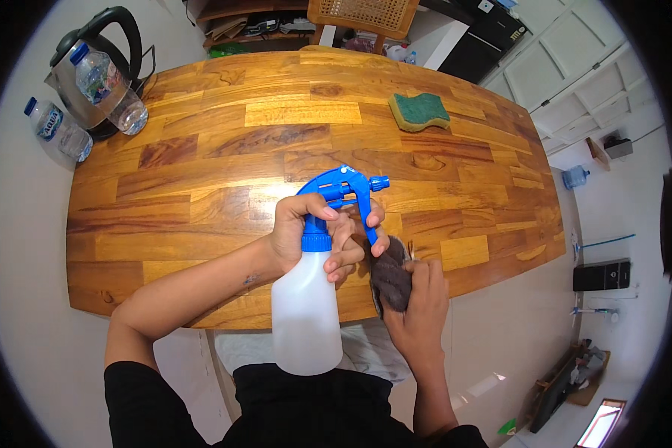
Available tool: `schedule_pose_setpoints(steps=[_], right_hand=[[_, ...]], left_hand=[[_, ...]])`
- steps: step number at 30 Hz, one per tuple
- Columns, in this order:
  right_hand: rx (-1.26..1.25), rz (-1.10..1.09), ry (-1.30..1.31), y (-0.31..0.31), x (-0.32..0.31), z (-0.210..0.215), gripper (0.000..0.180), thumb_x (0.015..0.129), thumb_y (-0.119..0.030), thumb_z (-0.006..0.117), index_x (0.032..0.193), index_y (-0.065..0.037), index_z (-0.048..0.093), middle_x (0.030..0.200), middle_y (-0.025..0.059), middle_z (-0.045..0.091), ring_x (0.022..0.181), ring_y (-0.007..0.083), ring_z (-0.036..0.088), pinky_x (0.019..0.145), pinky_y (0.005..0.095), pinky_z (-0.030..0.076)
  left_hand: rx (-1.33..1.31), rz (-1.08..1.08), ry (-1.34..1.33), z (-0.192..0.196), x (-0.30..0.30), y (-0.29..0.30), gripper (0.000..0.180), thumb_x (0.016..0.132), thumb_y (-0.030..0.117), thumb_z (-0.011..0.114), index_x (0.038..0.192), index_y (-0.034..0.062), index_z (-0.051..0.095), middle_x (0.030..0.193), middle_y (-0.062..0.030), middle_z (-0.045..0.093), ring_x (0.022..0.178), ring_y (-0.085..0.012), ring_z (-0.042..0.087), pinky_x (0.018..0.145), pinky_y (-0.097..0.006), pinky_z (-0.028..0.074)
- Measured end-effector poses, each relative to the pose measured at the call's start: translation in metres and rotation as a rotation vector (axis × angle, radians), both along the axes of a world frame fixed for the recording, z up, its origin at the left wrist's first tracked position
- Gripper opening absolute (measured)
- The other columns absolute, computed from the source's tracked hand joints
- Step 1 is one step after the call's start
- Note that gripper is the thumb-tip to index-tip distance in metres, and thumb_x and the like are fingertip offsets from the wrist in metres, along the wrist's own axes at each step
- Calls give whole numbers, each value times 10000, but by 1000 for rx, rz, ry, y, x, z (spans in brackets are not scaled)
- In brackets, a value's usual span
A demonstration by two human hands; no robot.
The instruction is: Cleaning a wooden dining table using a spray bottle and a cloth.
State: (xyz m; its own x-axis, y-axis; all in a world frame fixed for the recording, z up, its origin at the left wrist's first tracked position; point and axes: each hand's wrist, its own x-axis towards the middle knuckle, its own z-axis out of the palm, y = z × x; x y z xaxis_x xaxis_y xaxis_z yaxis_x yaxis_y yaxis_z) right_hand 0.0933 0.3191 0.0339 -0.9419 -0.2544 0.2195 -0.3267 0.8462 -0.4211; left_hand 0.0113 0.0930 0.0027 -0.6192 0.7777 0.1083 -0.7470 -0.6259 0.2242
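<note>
My left hand (295,228) grips a spray bottle (306,317) by its neck, with fingers around the blue trigger head (340,183). The bottle body is translucent white, and its nozzle points to the right over the table. To the right of it, my right hand (418,306) is closed on a dark grey cloth (390,280) at the table's near edge. A green and yellow sponge (420,112) lies apart from both hands, on the far right part of the wooden table (224,179).
At the far left stand a steel electric kettle (71,86) with a black handle and two plastic water bottles, one taller (108,86) and one shorter (58,128). A cane-backed chair (362,15) is beyond the far edge. A white wall (22,246) borders the left side.
</note>
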Motion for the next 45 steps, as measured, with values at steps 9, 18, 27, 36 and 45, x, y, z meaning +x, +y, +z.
schedule_pose_setpoints(steps=[9, 18, 27, 36, 45], right_hand=[[-53, 16, 98, -10, -78, -9, 418, 791, -162, 768, 1121, -40, 542, 1028, 181, 551, 948, 412, 587, 775, 496, 429], [7, 56, 126, -12, -86, -4, 443, 788, -145, 779, 1151, -41, 549, 1031, 164, 540, 990, 376, 575, 823, 474, 426], [-57, -67, -63, 21, 12, 3, 431, 736, -78, 748, 1124, -44, 564, 1041, 167, 520, 982, 392, 531, 821, 457, 391], [-47, -13, 81, -31, -73, -5, 387, 795, -97, 735, 1105, -2, 524, 1042, 217, 533, 958, 460, 553, 793, 507, 435], [-60, 12, 86, -28, -78, -2, 386, 792, -51, 707, 1126, 1, 522, 1051, 210, 538, 996, 469, 559, 835, 513, 441]], left_hand=[[-97, 24, -23, 9, 3, 1, 454, 828, 361, 572, 1119, 18, 513, 1078, -288, 606, 503, -191, 583, 491, -340, 565], [-250, 61, -60, 16, 21, -23, 448, 866, 386, 554, 1098, 7, 495, 1067, -303, 587, 497, -196, 585, 489, -335, 547], [-193, -14, -63, 7, 31, -34, 463, 907, 405, 536, 1114, -10, 513, 1042, -310, 578, 493, -168, 549, 554, -337, 548], [-271, 82, -70, 16, 30, -31, 428, 958, 356, 506, 1184, -8, 501, 1094, -308, 606, 488, -171, 553, 478, -320, 533], [-441, 14, -49, 17, 33, -34, 354, 989, 312, 524, 1170, 8, 541, 1081, -279, 638, 471, -188, 583, 454, -342, 572]])
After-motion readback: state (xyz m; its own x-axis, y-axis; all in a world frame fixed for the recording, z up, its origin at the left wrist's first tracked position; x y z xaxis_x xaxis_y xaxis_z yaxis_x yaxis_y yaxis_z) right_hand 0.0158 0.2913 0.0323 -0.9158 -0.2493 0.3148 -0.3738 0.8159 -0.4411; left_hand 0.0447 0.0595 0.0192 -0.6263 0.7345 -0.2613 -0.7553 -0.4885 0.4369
